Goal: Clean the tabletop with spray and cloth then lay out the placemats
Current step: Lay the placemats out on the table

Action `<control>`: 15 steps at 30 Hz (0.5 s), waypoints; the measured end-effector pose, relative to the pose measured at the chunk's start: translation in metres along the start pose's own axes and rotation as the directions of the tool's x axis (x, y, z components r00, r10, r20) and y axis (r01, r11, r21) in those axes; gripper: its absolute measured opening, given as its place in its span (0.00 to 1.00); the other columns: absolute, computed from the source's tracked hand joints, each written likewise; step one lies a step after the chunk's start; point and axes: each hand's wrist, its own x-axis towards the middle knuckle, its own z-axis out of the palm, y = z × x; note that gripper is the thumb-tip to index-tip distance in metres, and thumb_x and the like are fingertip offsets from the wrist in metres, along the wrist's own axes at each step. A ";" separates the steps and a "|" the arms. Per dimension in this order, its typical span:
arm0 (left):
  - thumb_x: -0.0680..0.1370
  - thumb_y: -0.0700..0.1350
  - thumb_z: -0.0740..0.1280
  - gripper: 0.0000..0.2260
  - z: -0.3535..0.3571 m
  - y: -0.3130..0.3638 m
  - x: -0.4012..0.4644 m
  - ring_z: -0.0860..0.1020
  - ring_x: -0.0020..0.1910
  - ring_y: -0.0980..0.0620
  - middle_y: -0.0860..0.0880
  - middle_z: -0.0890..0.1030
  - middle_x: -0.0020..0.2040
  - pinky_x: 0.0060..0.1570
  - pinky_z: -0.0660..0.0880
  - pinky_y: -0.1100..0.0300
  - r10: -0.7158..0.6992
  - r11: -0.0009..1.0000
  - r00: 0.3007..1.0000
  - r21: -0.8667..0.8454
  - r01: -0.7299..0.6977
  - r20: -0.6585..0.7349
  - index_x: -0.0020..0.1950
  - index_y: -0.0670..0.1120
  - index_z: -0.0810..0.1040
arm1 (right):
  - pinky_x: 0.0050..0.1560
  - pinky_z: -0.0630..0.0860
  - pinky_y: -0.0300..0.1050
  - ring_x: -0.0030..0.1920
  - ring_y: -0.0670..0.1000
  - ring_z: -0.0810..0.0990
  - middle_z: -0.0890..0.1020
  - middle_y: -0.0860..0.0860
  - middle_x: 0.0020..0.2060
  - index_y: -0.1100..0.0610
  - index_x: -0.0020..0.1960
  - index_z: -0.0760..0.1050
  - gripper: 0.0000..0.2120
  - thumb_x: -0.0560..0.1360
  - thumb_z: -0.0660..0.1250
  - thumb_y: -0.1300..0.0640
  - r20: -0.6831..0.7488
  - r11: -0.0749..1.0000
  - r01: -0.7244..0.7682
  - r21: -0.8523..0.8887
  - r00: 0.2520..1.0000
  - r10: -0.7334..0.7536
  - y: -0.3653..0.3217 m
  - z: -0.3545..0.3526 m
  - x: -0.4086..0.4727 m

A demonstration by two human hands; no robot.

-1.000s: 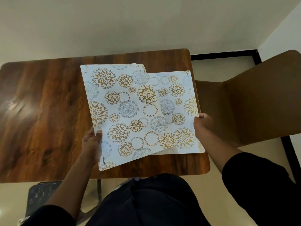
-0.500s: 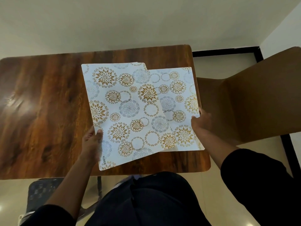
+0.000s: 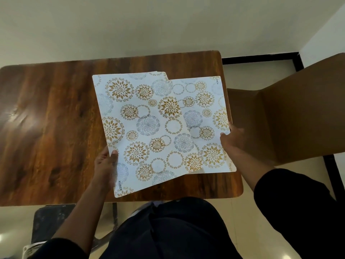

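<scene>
White, gold-flowered placemats (image 3: 149, 126) overlap at the worktop's (image 3: 46, 118) right end. The left hand (image 3: 105, 165) pinches the upper mat's near-left edge; the right hand (image 3: 232, 138) grips the lower placemat (image 3: 209, 113) at its right edge. Best to slide them apart flat. The lower mat already overhangs beside the chair (image 3: 289, 116); bare wood lies left.

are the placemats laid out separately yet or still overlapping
Still overlapping. The left mat lies askew across the right mat, covering its left part. The left hand and right hand each grip an outer edge.
</scene>
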 end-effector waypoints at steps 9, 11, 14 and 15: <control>0.88 0.41 0.61 0.15 0.001 -0.001 0.004 0.81 0.67 0.33 0.44 0.84 0.68 0.48 0.87 0.43 -0.038 0.999 0.999 -0.016 0.038 -0.001 0.75 0.47 0.78 | 0.65 0.76 0.56 0.68 0.60 0.73 0.70 0.57 0.68 0.47 0.80 0.67 0.28 0.82 0.68 0.50 -0.001 0.999 -0.025 -0.031 1.000 0.025 -0.003 0.000 -0.003; 0.88 0.41 0.62 0.15 0.002 -0.001 0.004 0.82 0.66 0.33 0.44 0.85 0.68 0.47 0.87 0.43 -0.043 0.999 0.999 -0.016 0.043 -0.005 0.74 0.47 0.78 | 0.64 0.77 0.56 0.68 0.60 0.74 0.70 0.57 0.69 0.47 0.81 0.66 0.28 0.82 0.68 0.49 0.001 0.999 -0.022 -0.037 1.000 0.022 -0.003 0.000 -0.003; 0.88 0.41 0.61 0.16 0.002 -0.002 0.005 0.82 0.65 0.34 0.43 0.84 0.68 0.46 0.87 0.44 -0.038 0.999 0.999 -0.024 0.039 0.002 0.75 0.46 0.77 | 0.65 0.76 0.55 0.69 0.60 0.74 0.70 0.57 0.69 0.47 0.81 0.65 0.28 0.82 0.67 0.50 0.001 0.998 -0.022 -0.050 1.000 0.022 -0.005 -0.002 -0.004; 0.89 0.40 0.60 0.16 0.002 -0.002 0.005 0.82 0.66 0.34 0.43 0.84 0.68 0.47 0.87 0.43 -0.034 0.999 0.999 -0.023 0.034 0.004 0.76 0.46 0.77 | 0.65 0.75 0.55 0.69 0.60 0.73 0.70 0.58 0.70 0.47 0.81 0.65 0.28 0.82 0.67 0.50 0.002 0.998 -0.023 -0.053 1.000 0.023 -0.006 -0.002 -0.005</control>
